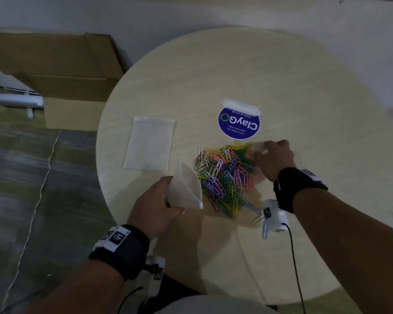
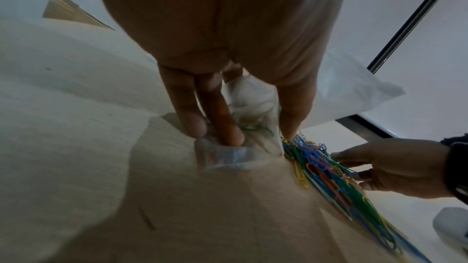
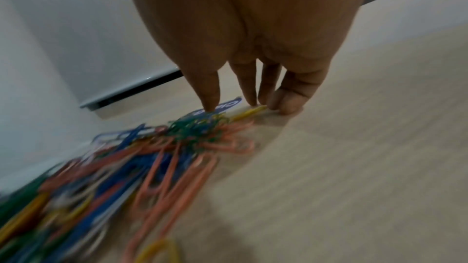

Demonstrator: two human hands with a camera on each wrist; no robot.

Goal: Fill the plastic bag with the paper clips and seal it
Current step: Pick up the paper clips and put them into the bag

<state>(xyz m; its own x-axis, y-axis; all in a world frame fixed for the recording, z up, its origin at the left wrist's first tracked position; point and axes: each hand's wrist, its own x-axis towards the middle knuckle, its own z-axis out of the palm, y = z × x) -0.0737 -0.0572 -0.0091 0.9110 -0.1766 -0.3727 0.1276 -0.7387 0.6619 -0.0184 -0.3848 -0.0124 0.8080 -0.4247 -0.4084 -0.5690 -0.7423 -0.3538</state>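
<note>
A heap of coloured paper clips point(image 1: 225, 177) lies in the middle of the round table point(image 1: 213, 75). My left hand point(image 1: 166, 196) grips a clear plastic bag point(image 1: 186, 189) at the heap's left edge, its mouth held wide toward the clips. In the left wrist view my fingers point(image 2: 222, 131) reach inside the bag point(image 2: 253, 95) and the thumb stays outside, next to the clips point(image 2: 321, 167). On the heap's far right, my right hand point(image 1: 270, 157) stands with straight fingers point(image 3: 210, 99) touching the table and the clips point(image 3: 157, 159).
A second flat plastic bag point(image 1: 149, 147) lies to the left. Beyond the heap is a blue round sticker point(image 1: 239, 123) with a small clear packet point(image 1: 241, 107) at its far edge. A cardboard box point(image 1: 55, 75) stands off the table's left.
</note>
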